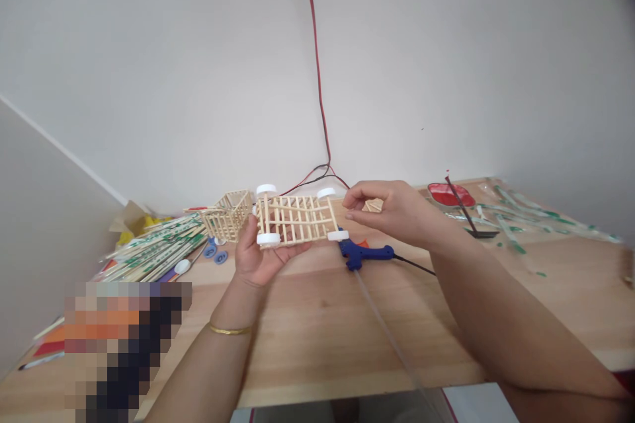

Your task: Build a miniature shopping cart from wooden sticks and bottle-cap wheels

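My left hand (pixel 258 258) is closed under a small stick-built cart frame (pixel 296 217) with white round wheels, holding it up above the wooden table (pixel 322 324). My right hand (pixel 391 210) hovers at the frame's right end, fingers curled in a pinch around a small piece of wood (pixel 373 205). A second stick-built box (pixel 229 213) stands on the table behind the left hand.
A blue glue gun (pixel 364 254) with a black cord lies under the frame. A pile of wrapped chopsticks (pixel 159 248) is at the left with blue scissors (pixel 215 252). A red dish (pixel 450 195) and torn wrappers (pixel 520 218) are at the right. Red and black wires (pixel 320 112) run up the wall.
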`<act>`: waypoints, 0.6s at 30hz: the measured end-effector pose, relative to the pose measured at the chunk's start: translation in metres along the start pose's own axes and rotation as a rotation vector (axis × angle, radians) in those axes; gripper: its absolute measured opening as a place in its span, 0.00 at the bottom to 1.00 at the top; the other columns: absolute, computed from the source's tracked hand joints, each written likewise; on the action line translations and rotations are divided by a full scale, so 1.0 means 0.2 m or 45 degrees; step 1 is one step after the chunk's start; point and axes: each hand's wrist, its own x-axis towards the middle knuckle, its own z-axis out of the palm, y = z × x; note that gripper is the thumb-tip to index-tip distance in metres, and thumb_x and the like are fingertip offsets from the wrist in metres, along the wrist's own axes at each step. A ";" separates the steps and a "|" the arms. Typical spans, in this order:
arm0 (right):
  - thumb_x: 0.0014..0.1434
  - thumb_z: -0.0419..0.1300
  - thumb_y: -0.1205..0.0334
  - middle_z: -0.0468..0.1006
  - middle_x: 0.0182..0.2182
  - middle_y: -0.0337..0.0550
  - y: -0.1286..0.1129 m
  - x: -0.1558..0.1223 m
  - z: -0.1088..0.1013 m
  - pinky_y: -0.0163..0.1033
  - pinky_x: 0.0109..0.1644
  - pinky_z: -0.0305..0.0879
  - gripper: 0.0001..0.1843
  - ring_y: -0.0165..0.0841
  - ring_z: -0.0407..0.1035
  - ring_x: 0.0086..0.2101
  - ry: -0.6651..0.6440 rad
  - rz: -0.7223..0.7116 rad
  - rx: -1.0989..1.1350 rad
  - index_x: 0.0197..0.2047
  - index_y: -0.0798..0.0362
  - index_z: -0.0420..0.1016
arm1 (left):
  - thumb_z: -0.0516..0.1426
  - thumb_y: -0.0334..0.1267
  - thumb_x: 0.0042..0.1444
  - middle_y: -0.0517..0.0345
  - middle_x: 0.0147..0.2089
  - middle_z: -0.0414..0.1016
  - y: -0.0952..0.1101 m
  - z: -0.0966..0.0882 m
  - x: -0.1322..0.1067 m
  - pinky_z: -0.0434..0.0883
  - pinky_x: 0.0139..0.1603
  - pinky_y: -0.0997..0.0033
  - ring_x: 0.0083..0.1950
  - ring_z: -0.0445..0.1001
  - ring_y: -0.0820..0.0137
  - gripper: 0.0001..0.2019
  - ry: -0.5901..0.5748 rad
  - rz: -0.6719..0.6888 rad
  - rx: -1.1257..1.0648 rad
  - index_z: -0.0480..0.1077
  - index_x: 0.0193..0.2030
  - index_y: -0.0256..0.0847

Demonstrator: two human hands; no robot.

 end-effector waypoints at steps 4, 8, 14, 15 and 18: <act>0.54 0.61 0.60 0.79 0.32 0.37 0.01 0.01 0.01 0.34 0.40 0.66 0.05 0.31 0.71 0.35 -0.100 -0.011 -0.009 0.32 0.50 0.77 | 0.58 0.53 0.55 0.51 0.47 0.79 0.00 -0.01 0.00 0.74 0.49 0.43 0.49 0.76 0.55 0.20 -0.077 -0.038 -0.035 0.74 0.46 0.40; 0.54 0.61 0.62 0.79 0.31 0.37 0.00 0.02 0.02 0.33 0.38 0.66 0.04 0.30 0.72 0.34 -0.095 0.006 -0.046 0.33 0.50 0.77 | 0.59 0.52 0.56 0.50 0.48 0.79 -0.01 -0.01 0.00 0.74 0.50 0.44 0.50 0.76 0.55 0.20 -0.132 -0.086 -0.047 0.74 0.48 0.39; 0.56 0.59 0.61 0.79 0.31 0.36 0.02 0.02 0.02 0.34 0.38 0.67 0.05 0.30 0.72 0.34 -0.088 0.000 -0.089 0.33 0.50 0.77 | 0.60 0.52 0.55 0.51 0.47 0.80 -0.01 -0.02 0.00 0.74 0.50 0.44 0.50 0.77 0.54 0.20 -0.151 -0.103 -0.056 0.74 0.47 0.40; 0.56 0.59 0.61 0.79 0.31 0.36 0.02 0.02 0.02 0.34 0.38 0.67 0.05 0.30 0.72 0.34 -0.092 -0.005 -0.087 0.33 0.50 0.77 | 0.60 0.52 0.54 0.51 0.47 0.80 -0.01 -0.02 0.00 0.74 0.50 0.44 0.50 0.77 0.54 0.20 -0.146 -0.095 -0.059 0.74 0.47 0.40; 0.56 0.60 0.61 0.80 0.32 0.37 0.03 0.01 0.02 0.33 0.38 0.67 0.05 0.30 0.73 0.34 -0.097 -0.028 -0.068 0.34 0.50 0.77 | 0.60 0.53 0.54 0.51 0.47 0.80 -0.01 -0.01 0.01 0.74 0.50 0.44 0.50 0.77 0.55 0.21 -0.136 -0.066 -0.065 0.74 0.47 0.40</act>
